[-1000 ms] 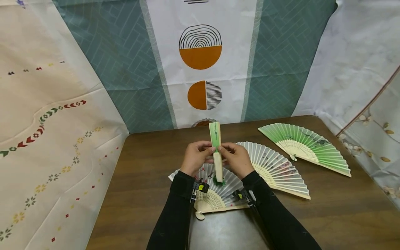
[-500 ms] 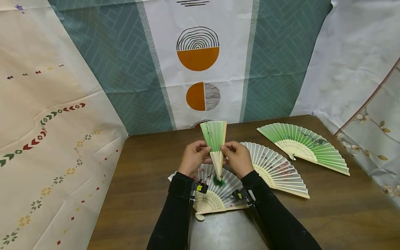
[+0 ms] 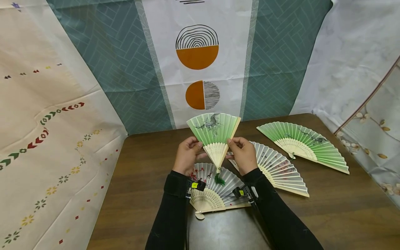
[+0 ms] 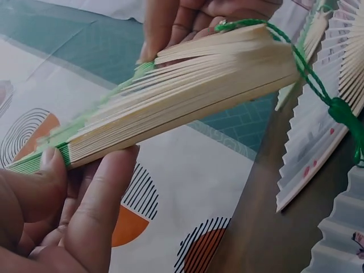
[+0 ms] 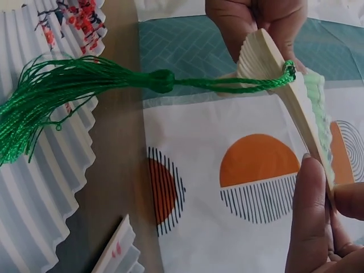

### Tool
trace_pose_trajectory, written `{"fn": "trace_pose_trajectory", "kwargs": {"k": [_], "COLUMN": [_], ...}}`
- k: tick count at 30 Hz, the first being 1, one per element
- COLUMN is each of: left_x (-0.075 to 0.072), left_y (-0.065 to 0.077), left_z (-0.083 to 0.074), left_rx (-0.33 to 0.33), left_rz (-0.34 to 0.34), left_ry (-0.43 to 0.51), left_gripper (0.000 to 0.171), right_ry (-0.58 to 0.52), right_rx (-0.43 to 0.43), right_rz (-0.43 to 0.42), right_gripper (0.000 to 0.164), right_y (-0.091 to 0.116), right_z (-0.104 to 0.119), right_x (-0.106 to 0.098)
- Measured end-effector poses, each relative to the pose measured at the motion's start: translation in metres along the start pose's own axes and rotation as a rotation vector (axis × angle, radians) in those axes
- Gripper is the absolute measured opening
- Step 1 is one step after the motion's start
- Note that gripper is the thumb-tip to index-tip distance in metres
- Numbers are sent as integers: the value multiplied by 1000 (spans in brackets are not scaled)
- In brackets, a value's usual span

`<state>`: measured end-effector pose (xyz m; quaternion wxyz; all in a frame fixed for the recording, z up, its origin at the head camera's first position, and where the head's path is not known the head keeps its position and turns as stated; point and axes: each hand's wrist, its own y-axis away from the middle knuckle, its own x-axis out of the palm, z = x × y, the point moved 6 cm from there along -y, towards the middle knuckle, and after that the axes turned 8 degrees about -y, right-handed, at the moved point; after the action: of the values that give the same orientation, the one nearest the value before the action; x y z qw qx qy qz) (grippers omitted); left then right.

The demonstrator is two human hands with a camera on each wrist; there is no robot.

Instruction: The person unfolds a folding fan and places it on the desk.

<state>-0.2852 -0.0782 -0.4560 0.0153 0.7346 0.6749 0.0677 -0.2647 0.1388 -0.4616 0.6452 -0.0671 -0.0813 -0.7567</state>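
Held up over the table is a green folding fan (image 3: 212,130), partly spread, with dark branch artwork, pale ribs and a green tassel (image 5: 85,85) hanging from its pivot. My left hand (image 3: 186,156) pinches its left edge between thumb and fingers, where leaf meets ribs. At the opposite edge my right hand (image 3: 243,154) pinches the outer rib. In the left wrist view the ribs (image 4: 187,91) run up to the corded pivot end. Below the held fan lies a spread white fan (image 3: 229,187) with red blossoms, partly hidden by the wrists.
Another spread white fan (image 3: 278,170) lies to the right on the brown table (image 3: 140,180), and beyond it a spread green fan (image 3: 312,146). Patterned cloths hang behind, with a teal and white one (image 3: 125,80) at the back edge.
The green fan was folded narrow and has spread into a wedge. My hands have moved apart, left hand leftward and right hand rightward, each staying on its edge.
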Motion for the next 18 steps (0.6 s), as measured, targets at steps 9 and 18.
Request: {"fn": "trace_pose_trajectory", "kwargs": {"k": [9,18], "left_x": [-5,-6], "left_y": [1,1], "left_z": [-4,-4], "left_rx": [19,43], "left_rz": [-45,-78], "left_ry": [60,103], "left_gripper": [10,13], "right_ry": [-47,-81], "right_rx": [-9,-25], "right_rz": [-22,-40], "right_gripper": [26,24], "right_y": [-1,-4], "right_z": [2,2], "right_x": [-5,-7]}}
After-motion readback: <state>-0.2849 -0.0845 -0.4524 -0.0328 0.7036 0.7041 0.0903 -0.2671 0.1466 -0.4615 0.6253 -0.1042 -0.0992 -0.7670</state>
